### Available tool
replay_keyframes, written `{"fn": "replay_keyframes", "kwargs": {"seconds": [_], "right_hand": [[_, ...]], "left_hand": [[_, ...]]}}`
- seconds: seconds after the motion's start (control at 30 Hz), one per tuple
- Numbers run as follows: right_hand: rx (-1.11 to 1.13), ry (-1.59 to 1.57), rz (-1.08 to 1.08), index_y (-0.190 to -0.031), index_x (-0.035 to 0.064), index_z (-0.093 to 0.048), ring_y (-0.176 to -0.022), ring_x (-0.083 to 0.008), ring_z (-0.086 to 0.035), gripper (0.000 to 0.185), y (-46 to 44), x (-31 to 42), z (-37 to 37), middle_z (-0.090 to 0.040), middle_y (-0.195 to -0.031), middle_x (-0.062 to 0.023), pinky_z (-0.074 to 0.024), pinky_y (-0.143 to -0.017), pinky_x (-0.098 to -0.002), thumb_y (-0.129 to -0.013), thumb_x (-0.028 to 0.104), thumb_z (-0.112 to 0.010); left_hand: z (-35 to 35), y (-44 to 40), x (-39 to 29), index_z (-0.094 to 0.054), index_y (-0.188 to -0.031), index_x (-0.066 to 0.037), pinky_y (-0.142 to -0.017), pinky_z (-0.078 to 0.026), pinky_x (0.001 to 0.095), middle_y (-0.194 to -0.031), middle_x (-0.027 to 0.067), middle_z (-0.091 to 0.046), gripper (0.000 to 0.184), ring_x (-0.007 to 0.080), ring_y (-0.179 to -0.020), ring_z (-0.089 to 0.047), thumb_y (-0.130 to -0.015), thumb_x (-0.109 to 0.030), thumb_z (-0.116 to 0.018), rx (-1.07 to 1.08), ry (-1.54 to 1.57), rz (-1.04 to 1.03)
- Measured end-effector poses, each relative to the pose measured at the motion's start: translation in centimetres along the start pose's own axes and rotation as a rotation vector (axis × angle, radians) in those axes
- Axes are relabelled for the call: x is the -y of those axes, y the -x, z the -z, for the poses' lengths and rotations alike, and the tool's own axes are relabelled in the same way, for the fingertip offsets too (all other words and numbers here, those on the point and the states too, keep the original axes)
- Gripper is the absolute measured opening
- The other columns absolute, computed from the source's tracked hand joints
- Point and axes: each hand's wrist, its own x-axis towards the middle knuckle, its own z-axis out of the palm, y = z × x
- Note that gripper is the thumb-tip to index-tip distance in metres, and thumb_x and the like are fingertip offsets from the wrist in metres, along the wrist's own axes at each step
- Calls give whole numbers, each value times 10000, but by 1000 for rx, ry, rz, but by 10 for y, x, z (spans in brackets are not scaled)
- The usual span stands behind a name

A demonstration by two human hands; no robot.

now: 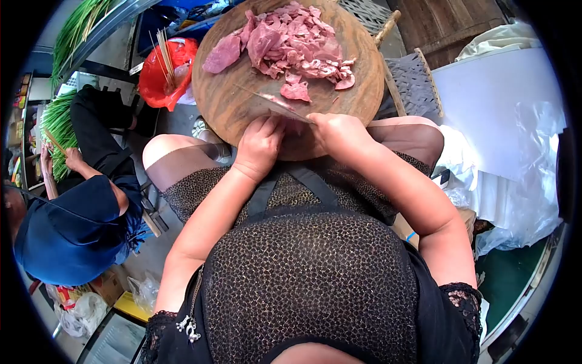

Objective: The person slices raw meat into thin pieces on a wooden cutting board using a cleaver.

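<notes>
A round wooden board (212, 97) stands in front of me, with a heap of sliced pink meat (291, 39) on its far half. One loose slice (296, 91) lies nearer, just beyond the blade. My right hand (341, 130) is closed around the handle of a knife (280, 107), whose blade points left and away over the board. At the board's near edge, my left hand (262, 142) has its fingers bent and pressed down beside the blade. Something pink shows between my hands, but what lies under my left fingers is hidden.
A red bag (154, 82) with thin sticks stands left of the board. Farther left sits a co-worker in blue (76, 227), holding a stick near green stalks (59, 124). A woven chair (412, 85) and a white surface (485, 103) with clear plastic are at right.
</notes>
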Motion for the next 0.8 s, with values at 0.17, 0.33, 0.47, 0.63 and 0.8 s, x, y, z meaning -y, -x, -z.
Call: {"fn": "replay_keyframes", "kwargs": {"seconds": [0.17, 0.33, 0.47, 0.63, 0.8], "right_hand": [[-51, 23, 44, -1102, 47, -665, -752, -370, -694, 211, 34, -4, 17, -703, -837, -190, -560, -661, -475, -936, 157, -595], [48, 92, 17, -944, 48, -610, -693, -363, -693, 111, 65, -2, 33, -681, -748, -172, -556, -609, -479, -916, 135, -548], [75, 147, 35, -1039, 24, -668, -678, -324, -691, 184, 66, -6, 31, -682, -740, -148, -554, -590, -440, -944, 152, -576], [144, 150, 33, -953, 22, -647, -682, -335, -691, 144, 54, 0, 37, -676, -731, -161, -556, -599, -444, -938, 138, -563], [229, 99, -13, -859, 15, -640, -780, -386, -710, 134, 25, 12, 35, -700, -800, -219, -569, -684, -493, -865, 88, -528]], "left_hand": [[6, 6, -5, -665, -1137, -36, -832, -536, 409, -1188, 114, -641, 375, 296, -993, -619, -776, -139, -672, 35, -97, -40], [0, 2, -6, -680, -1157, -84, -925, -521, 416, -1189, 119, -623, 318, 330, -1092, -596, -840, -116, -678, 144, 242, 210], [8, -8, -16, -648, -1160, -85, -820, -515, 464, -1037, 188, -633, 197, 415, -906, -632, -1000, -144, -550, 42, 629, 451], [11, -3, -7, -663, -1177, -42, -904, -531, 430, -1096, 146, -640, 287, 366, -1047, -620, -906, -108, -597, 67, 141, 70], [7, 0, -4, -670, -1203, -32, -964, -520, 427, -1177, 139, -629, 361, 356, -1113, -595, -847, -86, -644, 57, 111, 66]]}}
